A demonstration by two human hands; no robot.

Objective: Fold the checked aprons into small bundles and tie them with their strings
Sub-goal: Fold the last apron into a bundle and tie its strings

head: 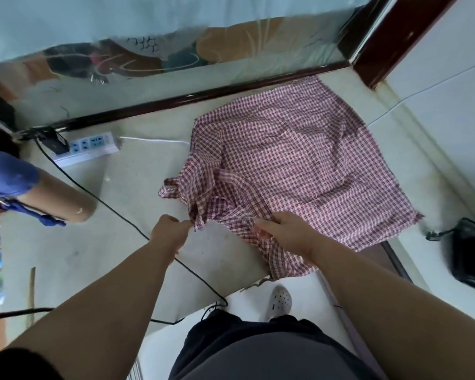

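A red-and-white checked apron [294, 160] lies spread and crumpled on the pale table top [137, 182], its near edge hanging over the table's front. My left hand [170, 231] pinches the apron's near left corner. My right hand [280, 231] grips bunched cloth at the near edge, a hand's width to the right. A strap loop of the apron [170, 190] lies at its left side.
A white power strip [88, 146] with a black plug sits at the back left, and a black cable [121, 215] runs across the table under my left arm. A cardboard tube [58, 196] lies at the left. A black object [472, 256] sits at the right.
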